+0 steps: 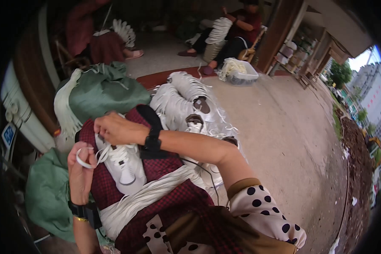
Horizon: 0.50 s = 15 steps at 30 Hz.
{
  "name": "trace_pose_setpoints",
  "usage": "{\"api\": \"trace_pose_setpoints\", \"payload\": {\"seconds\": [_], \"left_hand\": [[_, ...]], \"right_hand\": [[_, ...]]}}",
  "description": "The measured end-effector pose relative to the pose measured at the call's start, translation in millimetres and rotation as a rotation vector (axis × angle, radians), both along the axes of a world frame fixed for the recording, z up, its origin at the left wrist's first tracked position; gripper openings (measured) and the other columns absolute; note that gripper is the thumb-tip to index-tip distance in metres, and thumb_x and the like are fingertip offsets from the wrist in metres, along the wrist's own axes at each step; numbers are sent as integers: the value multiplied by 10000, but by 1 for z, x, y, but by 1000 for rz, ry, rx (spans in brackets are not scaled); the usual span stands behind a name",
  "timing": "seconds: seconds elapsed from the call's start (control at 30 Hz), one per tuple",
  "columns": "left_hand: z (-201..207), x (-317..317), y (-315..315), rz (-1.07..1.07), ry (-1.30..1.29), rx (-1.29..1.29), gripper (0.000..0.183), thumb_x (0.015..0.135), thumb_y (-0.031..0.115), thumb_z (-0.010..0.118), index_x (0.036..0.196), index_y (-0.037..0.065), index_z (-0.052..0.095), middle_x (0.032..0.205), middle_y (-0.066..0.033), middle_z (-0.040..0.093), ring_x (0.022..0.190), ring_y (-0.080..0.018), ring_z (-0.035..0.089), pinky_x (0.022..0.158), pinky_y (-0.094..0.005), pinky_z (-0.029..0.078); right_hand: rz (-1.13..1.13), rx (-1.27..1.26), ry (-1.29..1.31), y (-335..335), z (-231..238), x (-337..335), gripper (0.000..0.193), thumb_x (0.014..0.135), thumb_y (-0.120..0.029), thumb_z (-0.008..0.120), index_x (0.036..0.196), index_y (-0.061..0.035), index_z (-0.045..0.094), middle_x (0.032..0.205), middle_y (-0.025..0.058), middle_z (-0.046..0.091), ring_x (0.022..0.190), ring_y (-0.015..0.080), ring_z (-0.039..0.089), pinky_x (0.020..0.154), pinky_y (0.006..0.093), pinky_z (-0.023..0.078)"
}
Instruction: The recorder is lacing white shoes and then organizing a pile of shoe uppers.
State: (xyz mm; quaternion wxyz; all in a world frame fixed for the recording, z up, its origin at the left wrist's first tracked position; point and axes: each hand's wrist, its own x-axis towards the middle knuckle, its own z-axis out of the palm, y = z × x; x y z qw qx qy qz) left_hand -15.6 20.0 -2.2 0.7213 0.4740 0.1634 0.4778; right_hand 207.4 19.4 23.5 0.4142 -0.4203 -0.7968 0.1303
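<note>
Along the left rim, the dark lens border cuts off a pale panel (23, 112). Next comes a green sack (48, 197), its lower end hard to make out in shadow. Above it, white strands (63, 103) hang beside a second sack (112, 91), whose near edge is hidden behind the lap. The left hand (79, 169) is raised beside the shoe, its grip pinching a lace (84, 164) between thumb and fingers; part of the loop is hidden in the fingers. Behind, a seated person (106, 48) is cut off by the upper edge. The white shoe (127, 171) lies on the checked apron (158, 165), toe toward the wearer, its heel end covered by the right hand (119, 129). That hand's fingers are bent down at the shoe's opening; their tips are partly hidden, so I cannot tell whether its grip pinches anything. Below the toe, a bundle (146, 192) of white strands crosses the lap. Farther right, more shoes (175, 99) lie in rows on clear plastic, the nearest partly covered by the right forearm. Beyond them are a second seated person (245, 31), the head cut by the upper edge, and a clear tub (247, 76), its contents blurred. Outside, a building (368, 86) bends into the right rim.
</note>
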Motion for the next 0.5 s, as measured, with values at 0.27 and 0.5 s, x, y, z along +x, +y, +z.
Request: {"api": "trace_pose_setpoints", "payload": {"seconds": [0.27,0.5], "left_hand": [[-10,8,13,309,292,376,119,913,38,701,1004,-27,662,896,-38,695,801,-58,616,682,-215,511],[-14,21,3,361,385,397,101,902,31,705,960,-27,647,883,-36,691,760,-55,616,657,-219,505]], "right_hand": [[44,-396,25,-8,20,8,333,741,-37,710,1066,12,655,865,24,694,689,65,557,647,242,487],[54,-472,98,-7,19,5,352,729,4,734,1073,7,657,865,10,681,688,35,515,637,217,467]]}}
